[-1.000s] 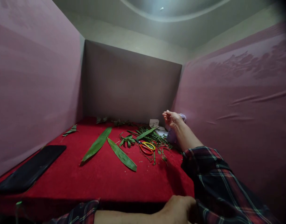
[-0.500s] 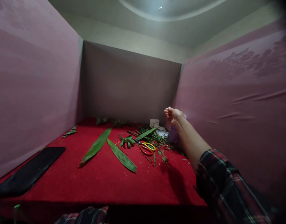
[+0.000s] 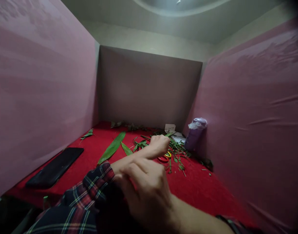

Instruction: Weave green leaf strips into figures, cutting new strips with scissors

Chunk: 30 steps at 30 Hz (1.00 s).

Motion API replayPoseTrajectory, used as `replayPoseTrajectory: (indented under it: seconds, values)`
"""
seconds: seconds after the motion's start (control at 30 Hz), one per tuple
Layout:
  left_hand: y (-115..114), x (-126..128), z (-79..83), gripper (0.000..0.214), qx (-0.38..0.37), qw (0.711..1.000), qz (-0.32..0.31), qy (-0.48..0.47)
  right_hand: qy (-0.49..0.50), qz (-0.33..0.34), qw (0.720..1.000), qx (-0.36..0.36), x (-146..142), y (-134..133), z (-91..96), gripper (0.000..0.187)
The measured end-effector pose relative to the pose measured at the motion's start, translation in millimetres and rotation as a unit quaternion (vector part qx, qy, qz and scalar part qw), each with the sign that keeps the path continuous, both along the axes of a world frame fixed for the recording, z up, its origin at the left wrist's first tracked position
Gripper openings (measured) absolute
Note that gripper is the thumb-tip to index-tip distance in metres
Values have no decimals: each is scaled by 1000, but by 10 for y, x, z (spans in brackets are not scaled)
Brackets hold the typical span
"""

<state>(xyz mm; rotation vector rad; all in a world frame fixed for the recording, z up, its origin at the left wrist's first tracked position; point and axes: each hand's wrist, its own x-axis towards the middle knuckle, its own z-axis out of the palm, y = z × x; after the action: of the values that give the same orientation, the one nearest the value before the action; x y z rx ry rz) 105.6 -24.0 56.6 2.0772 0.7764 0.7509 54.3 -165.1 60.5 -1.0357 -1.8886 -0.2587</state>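
My left hand (image 3: 160, 144) reaches out over the red cloth, back of the hand up and fingers curled down out of sight. It covers part of the scissors (image 3: 168, 154), whose red and yellow handles show beyond my wrist. In the foreground, my right hand (image 3: 149, 182) is bent and closed, with its fingertips at the cuff of my left plaid sleeve (image 3: 100, 178). Two long green leaves lie left of my left hand: a whole one (image 3: 112, 148) and one partly hidden by my forearm (image 3: 126, 149). Cut stems (image 3: 177, 148) are heaped beyond the scissors.
A purple bin (image 3: 194, 138) with a plastic liner stands by the right pink wall (image 3: 256, 113). White cards (image 3: 170, 128) lie near the stems. At the left is a flat black object (image 3: 55, 167). Small leaves (image 3: 88, 134) lie along the left side and the back.
My right arm has drawn back from in front of the bin to my left forearm. My left arm has risen into view and stretched forward. The view has turned slightly left.
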Motion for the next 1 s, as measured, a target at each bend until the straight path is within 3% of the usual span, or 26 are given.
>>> replayPoseTrajectory:
  seconds: [0.03, 0.17, 0.3, 0.4, 0.5, 0.57, 0.63, 0.73, 0.83, 0.9, 1.0]
  values:
    - [59, 9, 45, 24, 29, 998, 19, 60, 19, -4, 1000, -20, -87, -22, -110, 10]
    - [245, 5, 136, 24, 59, 985, 64, 149, 123, -6, 991, -58, -235, 41, -442, 21]
    - [332, -42, 48, 25, 47, 979, 98, 172, 145, 53, 986, -69, -197, 140, -482, 16]
    - [374, -63, -10, 25, 4, 984, 111, 141, 56, 9, 997, 43, -162, 165, -457, 25]
    - [435, -83, 49, 23, -68, 989, 111, 70, -88, -3, 982, 170, -197, 144, -553, 21]
    - [481, -113, 145, 24, -129, 987, 95, 1, -104, -14, 972, 211, -249, 118, -695, 23]
    - [518, -160, 259, 25, -193, 975, 70, -82, -53, -11, 976, 210, -305, 94, -873, 33]
    - [530, -250, 420, 22, -286, 934, 21, -214, 96, 4, 980, 174, -387, 57, -1146, 37]
    - [471, -346, 577, 20, -356, 871, -52, -333, 232, 32, 966, 111, -446, 10, -1353, 27]
    - [382, -407, 694, 25, -389, 826, -106, -395, 340, 78, 937, 26, -452, -17, -1427, 23]
    - [136, -479, 865, 33, -419, 764, -171, -460, 482, 139, 858, -111, -384, -17, -1416, 22]
